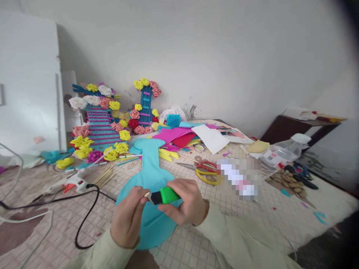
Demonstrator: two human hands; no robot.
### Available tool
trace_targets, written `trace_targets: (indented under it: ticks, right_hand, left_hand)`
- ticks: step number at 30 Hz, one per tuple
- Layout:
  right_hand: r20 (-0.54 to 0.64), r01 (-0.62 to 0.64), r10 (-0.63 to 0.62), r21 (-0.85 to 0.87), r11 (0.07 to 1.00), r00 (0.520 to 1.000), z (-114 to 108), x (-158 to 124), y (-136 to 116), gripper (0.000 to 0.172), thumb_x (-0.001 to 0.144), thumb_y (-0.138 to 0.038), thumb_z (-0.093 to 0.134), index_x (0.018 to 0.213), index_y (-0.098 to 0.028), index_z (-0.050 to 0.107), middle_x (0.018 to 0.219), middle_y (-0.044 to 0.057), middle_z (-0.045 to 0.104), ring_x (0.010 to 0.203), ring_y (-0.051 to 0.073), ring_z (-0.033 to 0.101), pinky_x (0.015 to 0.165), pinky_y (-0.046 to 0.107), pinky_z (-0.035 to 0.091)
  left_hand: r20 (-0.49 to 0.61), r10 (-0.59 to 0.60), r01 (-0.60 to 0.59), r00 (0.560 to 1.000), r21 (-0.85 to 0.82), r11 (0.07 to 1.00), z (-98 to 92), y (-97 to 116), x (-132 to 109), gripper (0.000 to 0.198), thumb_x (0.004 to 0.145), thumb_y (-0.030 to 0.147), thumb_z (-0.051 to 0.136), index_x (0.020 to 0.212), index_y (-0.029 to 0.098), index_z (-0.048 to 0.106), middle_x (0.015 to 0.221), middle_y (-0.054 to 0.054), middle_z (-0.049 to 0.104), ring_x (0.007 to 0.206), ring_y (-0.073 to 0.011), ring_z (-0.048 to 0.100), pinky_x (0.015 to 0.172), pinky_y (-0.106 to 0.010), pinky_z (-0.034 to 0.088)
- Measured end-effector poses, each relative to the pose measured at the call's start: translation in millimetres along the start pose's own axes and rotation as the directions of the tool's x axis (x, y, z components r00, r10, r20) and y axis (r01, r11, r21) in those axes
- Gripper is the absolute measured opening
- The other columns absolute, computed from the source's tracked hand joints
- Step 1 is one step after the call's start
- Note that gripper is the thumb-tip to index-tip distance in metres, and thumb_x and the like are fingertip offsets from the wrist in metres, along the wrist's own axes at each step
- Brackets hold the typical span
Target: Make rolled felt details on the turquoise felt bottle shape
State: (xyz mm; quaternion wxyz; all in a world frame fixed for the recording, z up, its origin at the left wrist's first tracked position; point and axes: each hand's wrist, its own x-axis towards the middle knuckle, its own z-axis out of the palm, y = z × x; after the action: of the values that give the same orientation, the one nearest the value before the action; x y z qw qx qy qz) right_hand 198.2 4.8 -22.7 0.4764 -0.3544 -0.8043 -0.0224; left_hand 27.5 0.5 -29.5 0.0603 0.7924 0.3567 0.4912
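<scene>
Both hands meet over a light blue paper cutout (153, 175) lying on the tiled floor. My right hand (186, 203) is closed around a green glue stick (168, 195) with a black collar. My left hand (129, 218) pinches the stick's tip end, fingers closed on it. The cutout has a round lower part and a narrow neck pointing away from me.
A white glue gun (74, 183) with a black cord (84, 220) lies to the left. Red and yellow scissors (206, 170) rest right of the cutout. Paper-flower structures (101, 123), coloured paper sheets (179, 136), wooden sticks (103, 175), a plastic bottle (288, 149) and a dark low table (283, 129) surround the area.
</scene>
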Motion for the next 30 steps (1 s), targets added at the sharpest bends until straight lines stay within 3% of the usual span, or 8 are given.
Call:
trace_targets:
  ticks: [4, 8, 10, 13, 18, 21, 30]
  right_hand:
    - [-0.013, -0.001, 0.001, 0.003, 1.000, 1.000, 0.7, 1.4, -1.1, 0.047, 0.080, -0.058, 0.037, 0.070, -0.015, 0.052, 0.053, 0.003, 0.052, 0.050, 0.015, 0.051, 0.048, 0.026, 0.036]
    - [-0.023, -0.233, 0.232, -0.101, 0.967, 0.972, -5.6, 6.8, 21.9, 0.038, 0.079, -0.051, 0.046, 0.065, -0.016, 0.052, 0.055, 0.002, 0.052, 0.052, 0.013, 0.050, 0.051, 0.024, 0.036]
    - [-0.062, -0.300, 0.294, -0.140, 0.944, 0.954, -12.2, 10.2, 36.0, 0.034, 0.079, -0.047, 0.048, 0.065, -0.016, 0.052, 0.055, 0.001, 0.052, 0.052, 0.012, 0.049, 0.052, 0.023, 0.035]
    - [-0.099, -0.235, 0.227, -0.081, 0.969, 0.969, -19.6, 12.4, 42.4, 0.032, 0.078, -0.045, 0.049, 0.070, -0.015, 0.054, 0.059, 0.002, 0.054, 0.056, 0.013, 0.051, 0.054, 0.024, 0.037]
    - [-0.083, -0.016, 0.021, 0.055, 0.998, 0.996, -14.5, 7.6, 17.8, 0.039, 0.077, -0.052, 0.047, 0.077, -0.014, 0.056, 0.060, 0.004, 0.057, 0.057, 0.015, 0.054, 0.053, 0.026, 0.040]
    - [-0.046, 0.034, -0.031, 0.056, 0.998, 0.998, -8.7, 4.4, 7.7, 0.040, 0.076, -0.054, 0.046, 0.074, -0.014, 0.055, 0.055, 0.003, 0.054, 0.052, 0.015, 0.052, 0.049, 0.026, 0.038]
    - [-0.005, 0.024, -0.024, 0.021, 0.999, 1.000, -7.0, 2.6, 4.7, 0.043, 0.078, -0.056, 0.041, 0.071, -0.015, 0.052, 0.052, 0.002, 0.051, 0.049, 0.014, 0.050, 0.047, 0.026, 0.035]
  left_hand:
    - [-0.003, -0.028, 0.028, 1.000, -0.107, 0.994, -4.3, 5.8, 2.2, 0.022, 0.088, 0.022, 0.034, 0.077, 0.019, 0.052, 0.063, -0.001, 0.052, 0.056, -0.0133, 0.051, 0.052, -0.024, 0.041]
    - [0.056, 0.037, -0.019, 0.998, -0.298, 0.954, -4.6, 22.1, -1.3, 0.032, 0.089, 0.034, 0.030, 0.065, 0.020, 0.047, 0.054, 0.000, 0.042, 0.053, -0.0145, 0.043, 0.049, -0.027, 0.038]
    - [0.046, 0.007, 0.010, 0.999, -0.347, 0.938, -3.9, 28.4, -3.4, 0.033, 0.089, 0.033, 0.029, 0.065, 0.020, 0.046, 0.053, 0.001, 0.040, 0.052, -0.0139, 0.041, 0.049, -0.027, 0.036]
    - [0.004, -0.165, 0.155, 0.986, -0.358, 0.921, -3.0, 30.4, -3.3, 0.033, 0.089, 0.032, 0.029, 0.062, 0.020, 0.044, 0.055, 0.001, 0.040, 0.050, -0.0127, 0.040, 0.047, -0.026, 0.033]
    - [-0.015, -0.349, 0.329, 0.937, -0.305, 0.894, -0.4, 25.7, -0.2, 0.034, 0.088, 0.035, 0.032, 0.062, 0.019, 0.047, 0.056, 0.002, 0.043, 0.048, -0.0119, 0.039, 0.046, -0.025, 0.031]
    - [-0.011, -0.382, 0.366, 0.924, -0.257, 0.894, 1.8, 24.8, -0.7, 0.033, 0.088, 0.036, 0.032, 0.065, 0.019, 0.049, 0.054, 0.002, 0.045, 0.047, -0.0118, 0.040, 0.047, -0.025, 0.032]
    - [-0.022, -0.358, 0.350, 0.933, -0.159, 0.923, 4.8, 27.9, -1.7, 0.030, 0.087, 0.035, 0.035, 0.081, 0.017, 0.058, 0.056, 0.002, 0.051, 0.048, -0.0126, 0.044, 0.048, -0.024, 0.035]
